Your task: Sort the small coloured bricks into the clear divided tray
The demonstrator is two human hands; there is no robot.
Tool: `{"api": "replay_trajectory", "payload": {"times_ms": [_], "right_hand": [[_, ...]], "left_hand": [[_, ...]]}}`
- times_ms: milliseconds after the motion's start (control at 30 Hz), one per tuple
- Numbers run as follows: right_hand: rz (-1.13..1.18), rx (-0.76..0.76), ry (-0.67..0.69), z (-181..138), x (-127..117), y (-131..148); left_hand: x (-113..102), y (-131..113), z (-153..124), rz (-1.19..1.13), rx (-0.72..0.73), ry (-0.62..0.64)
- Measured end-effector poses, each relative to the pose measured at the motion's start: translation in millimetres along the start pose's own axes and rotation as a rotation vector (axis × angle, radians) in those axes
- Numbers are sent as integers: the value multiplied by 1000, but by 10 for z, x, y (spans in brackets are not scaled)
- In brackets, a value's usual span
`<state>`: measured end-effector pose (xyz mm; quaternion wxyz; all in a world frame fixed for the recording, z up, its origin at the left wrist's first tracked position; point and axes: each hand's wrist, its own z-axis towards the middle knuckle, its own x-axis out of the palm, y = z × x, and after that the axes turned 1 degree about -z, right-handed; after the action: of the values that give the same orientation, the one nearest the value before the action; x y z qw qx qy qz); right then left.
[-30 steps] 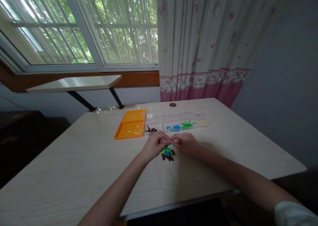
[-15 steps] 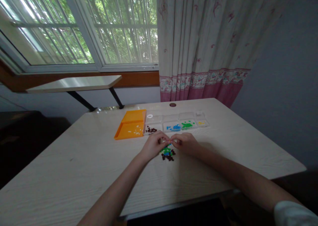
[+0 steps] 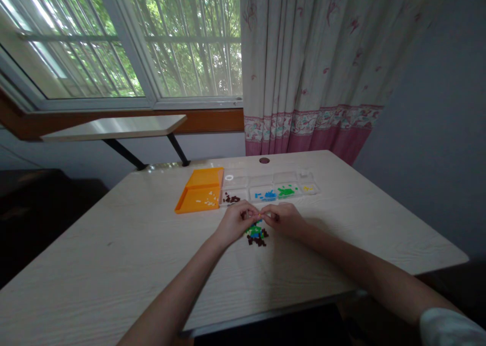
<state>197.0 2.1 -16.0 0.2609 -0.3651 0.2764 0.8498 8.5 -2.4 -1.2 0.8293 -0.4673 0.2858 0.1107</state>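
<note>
Over the middle of the table, my left hand [image 3: 237, 221] and my right hand [image 3: 285, 219] meet with thumbs and fingers pinched. Whatever sits between their fingertips is too small to make out. Just below the fingertips lies a cluster of small plastic pieces [image 3: 255, 233], green and blue at the top and dark brown at the bottom. My left hand partly hides its upper edge. Whether the cluster's pieces are joined I cannot tell.
Behind my hands, clear trays [image 3: 261, 180] hold dark brown pieces [image 3: 231, 198], blue pieces [image 3: 269, 194], green pieces [image 3: 287, 190] and yellow pieces [image 3: 308, 188]. Left of them lies an orange case [image 3: 186, 203] with white pieces [image 3: 211, 199]. A raised shelf [image 3: 117, 127] stands at the back left.
Both hands stay pinched together in nearly the same place, with only a slight shift at the fingertips. The cluster and trays have not moved.
</note>
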Motion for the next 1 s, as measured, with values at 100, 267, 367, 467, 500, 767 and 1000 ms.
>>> {"api": "replay_trajectory", "payload": {"times_ms": [100, 267, 367, 467, 500, 767, 1000], "right_hand": [[-25, 8, -20, -3, 10, 1], [-33, -5, -31, -6, 17, 1], [-22, -12, -31, -3, 8, 10], [-15, -21, -26, -3, 1, 12], [-17, -22, -25, -4, 2, 9], [-45, -41, -24, -8, -3, -5], [-48, -40, -9, -8, -28, 19]], "left_hand": [[4, -5, -1, -14, -1, -7], [2, -10, -7, -13, 5, -4], [2, -11, -10, -11, 8, -6], [1, -13, -11, -9, 1, -3], [-1, -14, -11, -9, -3, 0], [-13, -9, -10, -26, -22, 10], [-3, -2, -17, -28, -25, 0]]}}
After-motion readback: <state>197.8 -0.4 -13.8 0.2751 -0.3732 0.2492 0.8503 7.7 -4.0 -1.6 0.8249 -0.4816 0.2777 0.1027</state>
